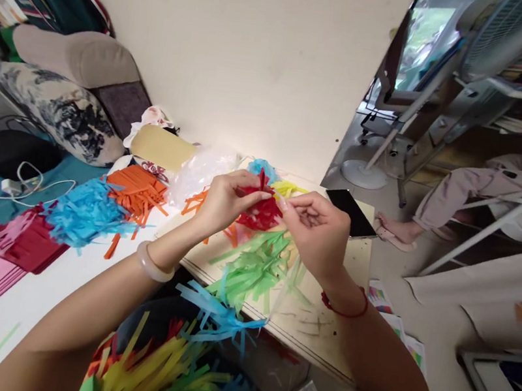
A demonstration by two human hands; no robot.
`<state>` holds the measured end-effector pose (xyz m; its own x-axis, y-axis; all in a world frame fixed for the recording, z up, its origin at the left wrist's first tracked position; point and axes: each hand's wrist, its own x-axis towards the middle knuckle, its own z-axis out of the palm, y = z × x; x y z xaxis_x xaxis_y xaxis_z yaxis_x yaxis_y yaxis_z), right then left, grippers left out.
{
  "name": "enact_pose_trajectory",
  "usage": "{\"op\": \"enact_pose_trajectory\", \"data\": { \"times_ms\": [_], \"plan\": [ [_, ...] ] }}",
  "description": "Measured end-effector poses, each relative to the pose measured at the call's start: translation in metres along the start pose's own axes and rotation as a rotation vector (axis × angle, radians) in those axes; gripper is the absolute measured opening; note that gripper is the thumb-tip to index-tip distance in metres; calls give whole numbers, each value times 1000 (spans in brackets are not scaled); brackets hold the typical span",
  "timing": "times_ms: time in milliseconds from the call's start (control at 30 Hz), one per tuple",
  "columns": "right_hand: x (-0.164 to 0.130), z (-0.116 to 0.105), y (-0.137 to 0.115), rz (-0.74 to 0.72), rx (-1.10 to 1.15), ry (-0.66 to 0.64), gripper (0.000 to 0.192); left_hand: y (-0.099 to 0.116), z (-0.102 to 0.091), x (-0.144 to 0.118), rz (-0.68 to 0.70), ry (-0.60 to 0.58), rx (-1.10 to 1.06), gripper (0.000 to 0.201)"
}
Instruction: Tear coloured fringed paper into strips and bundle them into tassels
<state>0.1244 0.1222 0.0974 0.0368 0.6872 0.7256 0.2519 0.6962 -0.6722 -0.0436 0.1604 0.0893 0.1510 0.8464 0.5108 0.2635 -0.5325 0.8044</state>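
Left hand (223, 199) and right hand (317, 231) both pinch the red fringe (263, 209), shaping it; next likely calls for steady twisting without tearing.

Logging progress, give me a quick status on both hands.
Left hand and right hand both pinching red fringed paper. Green strips below on board. Nothing obstructing.
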Motion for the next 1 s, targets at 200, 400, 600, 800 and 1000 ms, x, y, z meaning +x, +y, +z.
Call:
{"op": "enact_pose_trajectory", "data": {
  "times_ms": [200,400,600,800,1000],
  "plan": [
    [-1,-3,4,-220,-306,1,13,9,7,-8,27,9,88,19],
    [0,-2,4,-246,-397,-24,17,13,9,-10,116,32,165,15],
    [0,-1,4,-254,-431,-19,20,13,10,-10,118,20,217,15],
    [0,-1,9,-282,-403,-47,13,13,12,-11,137,17,267,15],
    [0,-1,11,-172,-245,-62,5,11,12,-11,286,43,401,8]
  ]
}}
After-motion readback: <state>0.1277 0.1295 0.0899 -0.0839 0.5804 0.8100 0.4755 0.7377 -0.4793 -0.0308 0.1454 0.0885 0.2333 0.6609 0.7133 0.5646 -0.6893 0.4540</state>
